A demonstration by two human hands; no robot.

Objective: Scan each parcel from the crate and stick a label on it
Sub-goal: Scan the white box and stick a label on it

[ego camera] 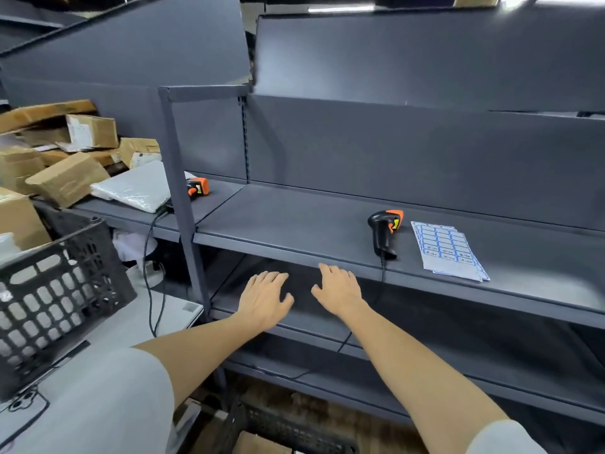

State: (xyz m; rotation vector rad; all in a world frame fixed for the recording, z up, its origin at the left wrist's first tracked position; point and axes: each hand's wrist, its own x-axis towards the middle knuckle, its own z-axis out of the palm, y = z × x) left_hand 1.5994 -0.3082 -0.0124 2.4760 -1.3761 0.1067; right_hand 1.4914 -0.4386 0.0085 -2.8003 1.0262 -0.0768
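My left hand (266, 298) and my right hand (337, 290) hover side by side in front of the grey shelf (294, 221), palms down, fingers spread and holding nothing. A black and orange barcode scanner (383, 231) lies on the shelf to the right of my hands, its cable hanging over the edge. Beside it lie sheets of blue-bordered labels (447, 249). A black plastic crate (55, 290) stands at the left, its contents mostly hidden. Cardboard parcels (67, 178) and a white bag parcel (137, 188) are heaped on the left shelf.
A second orange scanner (197, 188) lies on the left shelf behind the upright post (178, 178). Another black crate (288, 430) with a brown box sits on the floor below. Lower shelves run under my arms.
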